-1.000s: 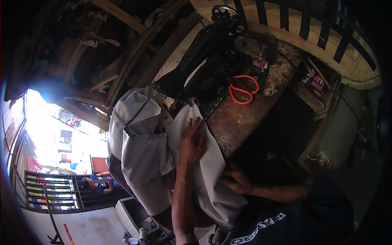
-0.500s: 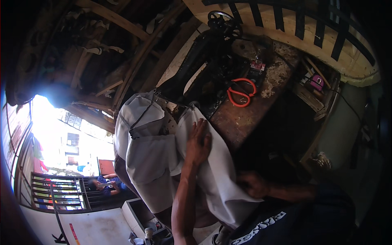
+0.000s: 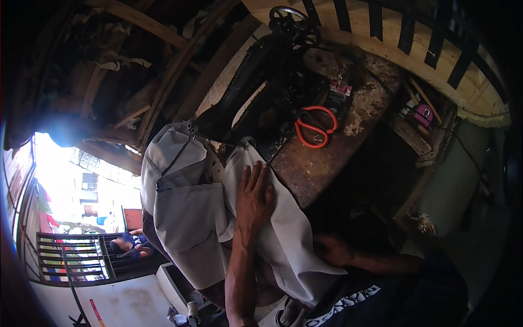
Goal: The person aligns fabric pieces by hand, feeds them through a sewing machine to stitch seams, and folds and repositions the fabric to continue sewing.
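A large piece of light grey fabric [image 3: 291, 245] drapes from the sewing machine [image 3: 248, 90] down over my lap, with folded, seamed sections hanging to the left. My left hand [image 3: 254, 199] lies flat on it just in front of the machine, fingers stretched out. Lower right, my right hand [image 3: 333, 249] is curled at the fabric's edge in shadow and appears to grip it; its fingertips are hard to make out. Orange-handled scissors [image 3: 316, 128] rest on the worn machine table [image 3: 305, 169], to the right of the machine.
A dark pack with a pink-and-white top [image 3: 339, 98] lies behind the scissors. An open wooden drawer [image 3: 417, 133] at the right holds a purple object [image 3: 423, 115]. Slatted wood [image 3: 392, 27] stands behind the table. Another person [image 3: 131, 243] sits beyond the railing at left.
The whole view has shifted slightly, so the machine and table sit further left. My left hand remains flat on the fabric, its fingers a little more spread. My right hand stays at the fabric's edge.
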Motion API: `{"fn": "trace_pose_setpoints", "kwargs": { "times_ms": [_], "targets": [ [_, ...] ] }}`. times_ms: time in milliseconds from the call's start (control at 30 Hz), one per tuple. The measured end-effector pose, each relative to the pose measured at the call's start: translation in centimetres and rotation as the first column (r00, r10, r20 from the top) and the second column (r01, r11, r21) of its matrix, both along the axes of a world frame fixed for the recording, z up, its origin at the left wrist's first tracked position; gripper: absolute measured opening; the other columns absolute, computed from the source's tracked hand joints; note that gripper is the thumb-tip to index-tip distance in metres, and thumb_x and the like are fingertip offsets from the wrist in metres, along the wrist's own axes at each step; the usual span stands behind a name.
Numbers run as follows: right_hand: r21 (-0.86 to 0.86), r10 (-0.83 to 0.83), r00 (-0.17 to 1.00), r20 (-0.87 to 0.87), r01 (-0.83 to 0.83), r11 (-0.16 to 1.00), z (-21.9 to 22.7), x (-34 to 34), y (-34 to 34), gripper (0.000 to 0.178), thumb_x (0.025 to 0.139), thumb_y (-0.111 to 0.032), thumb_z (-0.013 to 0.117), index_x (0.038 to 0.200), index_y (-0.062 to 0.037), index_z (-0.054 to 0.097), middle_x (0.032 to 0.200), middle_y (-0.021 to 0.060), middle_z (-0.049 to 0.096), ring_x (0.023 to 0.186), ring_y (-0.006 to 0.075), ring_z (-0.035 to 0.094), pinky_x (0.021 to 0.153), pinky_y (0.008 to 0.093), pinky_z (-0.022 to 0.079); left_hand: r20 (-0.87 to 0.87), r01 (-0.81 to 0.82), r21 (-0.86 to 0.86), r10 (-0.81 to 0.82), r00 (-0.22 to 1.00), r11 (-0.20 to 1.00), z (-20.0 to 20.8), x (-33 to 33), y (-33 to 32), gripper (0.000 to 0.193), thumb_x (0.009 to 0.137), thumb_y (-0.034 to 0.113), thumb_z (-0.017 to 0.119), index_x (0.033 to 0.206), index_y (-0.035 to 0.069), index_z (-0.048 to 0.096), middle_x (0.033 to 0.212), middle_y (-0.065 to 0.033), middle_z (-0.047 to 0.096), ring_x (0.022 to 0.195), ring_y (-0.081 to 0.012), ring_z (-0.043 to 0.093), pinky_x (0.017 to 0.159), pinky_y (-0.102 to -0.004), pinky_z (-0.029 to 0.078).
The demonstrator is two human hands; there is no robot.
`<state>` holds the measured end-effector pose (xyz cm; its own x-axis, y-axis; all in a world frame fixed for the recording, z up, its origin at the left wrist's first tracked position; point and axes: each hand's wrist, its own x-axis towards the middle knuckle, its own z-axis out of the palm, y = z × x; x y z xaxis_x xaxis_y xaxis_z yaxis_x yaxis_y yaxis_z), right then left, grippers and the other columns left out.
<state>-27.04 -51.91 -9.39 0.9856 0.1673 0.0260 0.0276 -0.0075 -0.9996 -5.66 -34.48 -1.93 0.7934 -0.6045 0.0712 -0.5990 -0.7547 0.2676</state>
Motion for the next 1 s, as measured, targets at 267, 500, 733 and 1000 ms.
{"fn": "trace_pose_setpoints", "kwargs": {
  "times_ms": [267, 500, 733, 1000],
  "targets": [
    [0.004, -0.018, 0.998, -0.056, 0.019, 1.0, 1.0, 0.1, -0.6, 0.024, 0.088, -0.007, 0.069, 0.112, -0.0046, 0.074, 0.101, 0.021, 0.075, 0.093, 0.0357, 0.076, 0.081, 0.0411, 0.061, -0.014, -0.035, 0.024, 0.035, 0.999, 0.999, -0.2, -0.2, -0.4, 0.061, 0.097, 0.023, 0.051, 0.157, 0.01, 0.046, 0.167, -0.0199, 0.034, 0.155, -0.0426, 0.03, 0.125, -0.0545, 0.026],
    [-0.423, 0.257, 0.963, 0.083, -0.199, 0.884, 8.2, 6.0, -5.9, 0.019, 0.087, -0.008, 0.07, 0.105, -0.0051, 0.074, 0.093, 0.0196, 0.072, 0.08, 0.0371, 0.073, 0.073, 0.0421, 0.06, 0.003, -0.073, -0.016, 0.073, 0.997, 0.997, 0.3, -0.8, 0.3, 0.058, 0.096, 0.017, 0.053, 0.153, 0.007, 0.049, 0.164, -0.0218, 0.037, 0.153, -0.0447, 0.032, 0.125, -0.0549, 0.027],
    [-0.453, -0.185, 0.847, 0.498, 0.436, 0.778, 10.8, 23.4, -6.9, 0.024, 0.102, -0.024, 0.064, 0.113, -0.0041, 0.072, 0.09, 0.0112, 0.074, 0.078, 0.0199, 0.076, 0.069, 0.0383, 0.059, -0.012, -0.045, -0.081, 0.044, 0.999, 0.996, -0.2, 0.0, -0.9, 0.057, 0.096, 0.02, 0.054, 0.153, 0.01, 0.049, 0.164, -0.0215, 0.037, 0.153, -0.0429, 0.032, 0.125, -0.0551, 0.026],
    [0.219, 0.001, 0.915, -0.403, 0.096, 0.971, 8.3, 37.5, -3.9, 0.027, 0.098, -0.022, 0.065, 0.118, -0.005, 0.071, 0.104, 0.0155, 0.073, 0.087, 0.0184, 0.073, 0.077, 0.0364, 0.058, -0.01, -0.051, -0.061, 0.05, 0.999, 0.997, 0.4, -0.1, 0.8, 0.059, 0.098, 0.026, 0.054, 0.156, 0.016, 0.048, 0.166, -0.021, 0.034, 0.154, -0.042, 0.03, 0.126, -0.0546, 0.024]
  ]
}}
